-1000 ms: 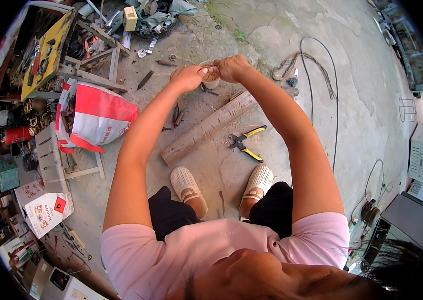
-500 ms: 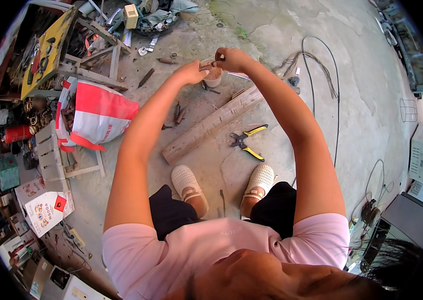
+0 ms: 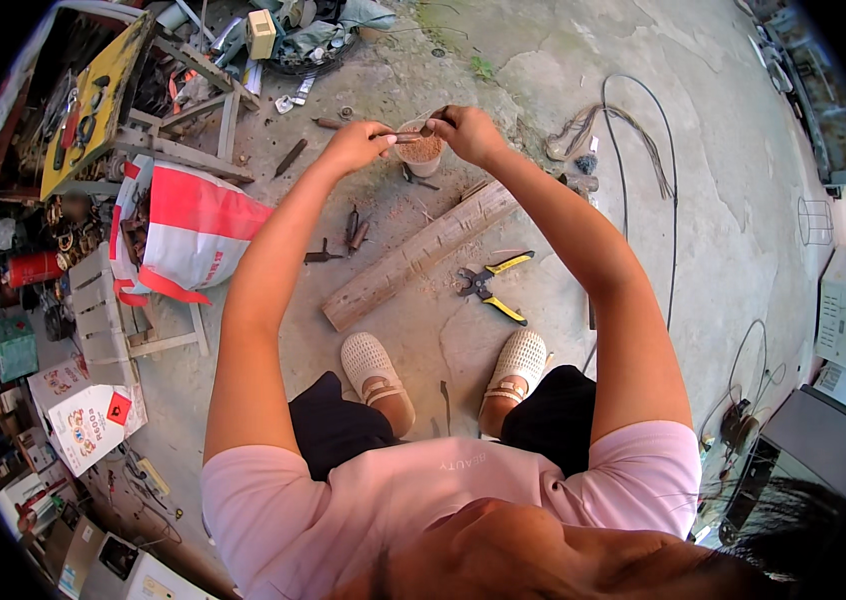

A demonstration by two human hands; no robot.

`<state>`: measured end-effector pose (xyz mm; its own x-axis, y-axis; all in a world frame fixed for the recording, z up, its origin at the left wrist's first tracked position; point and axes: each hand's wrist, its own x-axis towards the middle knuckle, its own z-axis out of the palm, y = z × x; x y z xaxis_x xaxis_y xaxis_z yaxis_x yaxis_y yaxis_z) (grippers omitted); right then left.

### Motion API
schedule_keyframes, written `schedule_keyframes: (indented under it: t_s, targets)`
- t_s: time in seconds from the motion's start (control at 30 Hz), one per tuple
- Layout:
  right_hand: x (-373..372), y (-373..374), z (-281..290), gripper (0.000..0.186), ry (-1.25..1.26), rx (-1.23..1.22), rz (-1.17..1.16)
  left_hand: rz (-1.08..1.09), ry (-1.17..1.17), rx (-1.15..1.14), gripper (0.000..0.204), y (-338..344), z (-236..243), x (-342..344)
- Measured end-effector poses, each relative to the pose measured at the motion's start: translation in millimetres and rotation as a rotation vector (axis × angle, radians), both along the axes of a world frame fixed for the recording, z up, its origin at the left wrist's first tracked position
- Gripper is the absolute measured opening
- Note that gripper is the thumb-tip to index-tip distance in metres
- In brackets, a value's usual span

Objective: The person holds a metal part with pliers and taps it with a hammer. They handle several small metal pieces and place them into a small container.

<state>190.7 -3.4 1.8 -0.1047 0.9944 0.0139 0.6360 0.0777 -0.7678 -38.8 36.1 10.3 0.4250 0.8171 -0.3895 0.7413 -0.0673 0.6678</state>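
Observation:
Over a clear plastic cup (image 3: 427,166) of reddish-brown crumbly grains, my two hands meet. My left hand (image 3: 355,147) pinches a short brown rod-like piece (image 3: 408,138) lying level above the cup's rim. The fingers of my right hand (image 3: 470,132) are closed at the rod's right end on something small and dark; whether it is part of the same piece I cannot tell. Nearer to me lies a long squared wooden beam (image 3: 423,250), slanting across the floor. Yellow-and-black handled pliers (image 3: 488,284) rest spread apart right of it.
Dark-tipped tools (image 3: 355,230) and a dark stick (image 3: 291,158) lie on the concrete. At left, a red-and-white bag (image 3: 198,225) leans by a wooden stool (image 3: 103,300). Black cable (image 3: 676,200) loops at right. Clutter crowds the left side.
Both hands have shifted slightly; the left drew back to the left and the right came a little nearer, showing more of the brown piece. The cup shows more fully.

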Motion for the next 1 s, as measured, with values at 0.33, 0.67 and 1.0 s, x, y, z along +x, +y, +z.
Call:
schedule_keyframes:
  t_s: [0.33,0.67,1.0]
  targets:
    - [-15.3,-6.6,-7.0,0.022,-0.386,0.330,0.203,-0.197,0.252,0.510,0.035,-10.7,28.4,40.2]
    - [-9.1,-11.9,1.7,0.019,-0.214,0.325,0.140,0.002,0.081,0.365,0.055,-19.5,30.1,34.7]
    - [-17.5,-14.7,7.3,0.019,-0.028,0.436,0.070,0.030,0.171,0.257,0.069,-19.6,38.3,12.7]
